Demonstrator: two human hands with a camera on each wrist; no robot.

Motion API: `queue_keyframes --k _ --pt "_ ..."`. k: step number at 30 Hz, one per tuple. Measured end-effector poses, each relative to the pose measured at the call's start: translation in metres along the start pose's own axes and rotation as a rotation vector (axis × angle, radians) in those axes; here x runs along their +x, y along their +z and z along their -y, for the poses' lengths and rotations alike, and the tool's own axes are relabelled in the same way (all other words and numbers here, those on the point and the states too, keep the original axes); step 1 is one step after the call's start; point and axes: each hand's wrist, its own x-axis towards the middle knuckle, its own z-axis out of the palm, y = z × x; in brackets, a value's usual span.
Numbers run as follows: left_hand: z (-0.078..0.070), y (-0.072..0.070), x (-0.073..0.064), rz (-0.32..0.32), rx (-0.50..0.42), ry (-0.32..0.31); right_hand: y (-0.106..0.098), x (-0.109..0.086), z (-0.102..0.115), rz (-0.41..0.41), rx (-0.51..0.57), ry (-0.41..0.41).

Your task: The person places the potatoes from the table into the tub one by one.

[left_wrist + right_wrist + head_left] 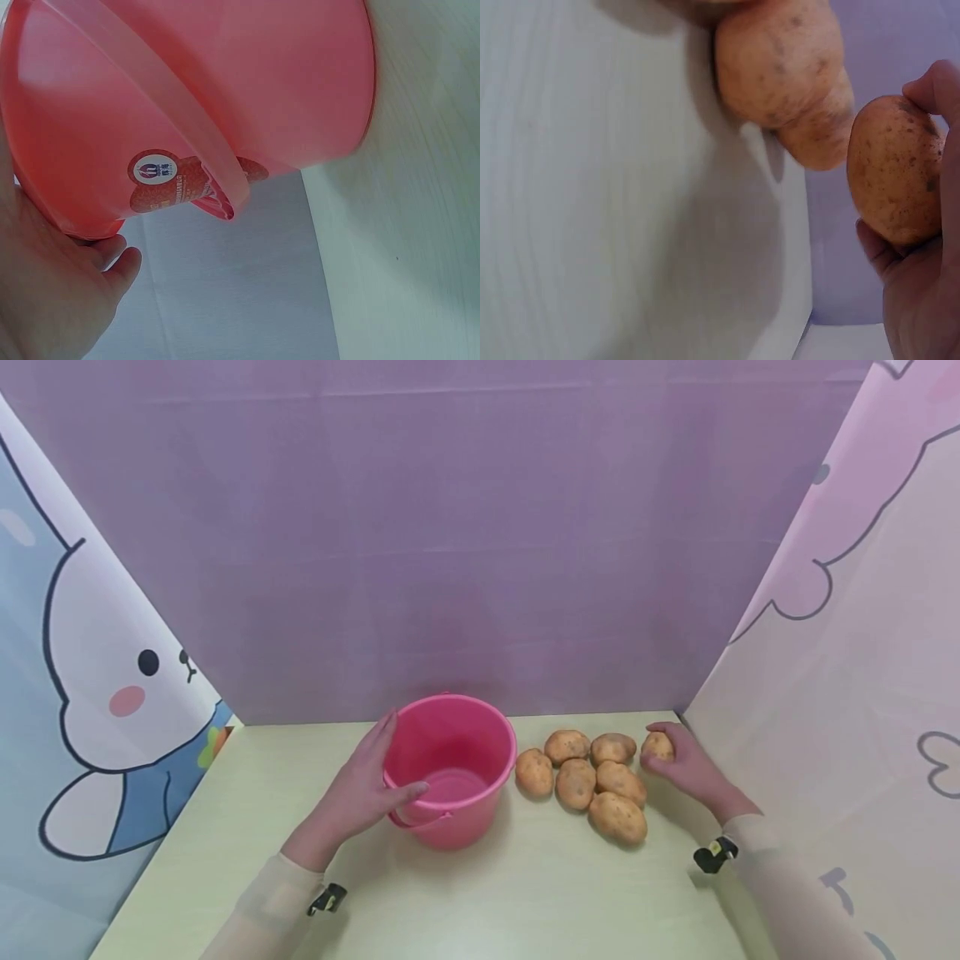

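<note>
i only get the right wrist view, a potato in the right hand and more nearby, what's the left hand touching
Observer: A pink bucket; in the head view the left hand is at its rim.
Operator: ok and how many are lying out, i can't see them all
Observer: Six potatoes lie on the table, not counting the held one.
Operator: is that bucket plain on the outside
Observer: No, the left wrist view shows a label on its side, partly behind the handle.
</note>
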Motion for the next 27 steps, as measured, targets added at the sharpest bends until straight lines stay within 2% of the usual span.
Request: queue_keyframes --k 9,12,17,27 --pt "0.001 0.000 0.001 0.009 -0.029 -0.005 -0.006 0.003 0.018 0.021 0.038 -0.001" --pt "0.001 0.000 0.000 0.008 -0.025 -0.011 -0.008 0.007 0.025 0.023 0.008 -0.019" --pt "0.000 0.000 -0.001 -0.001 -0.025 -0.002 -0.011 0.014 0.044 0.048 -0.034 0.001" --pt "0.001 0.001 -0.001 -0.009 -0.017 0.015 -0.005 0.027 0.071 0.042 -0.031 -0.008"
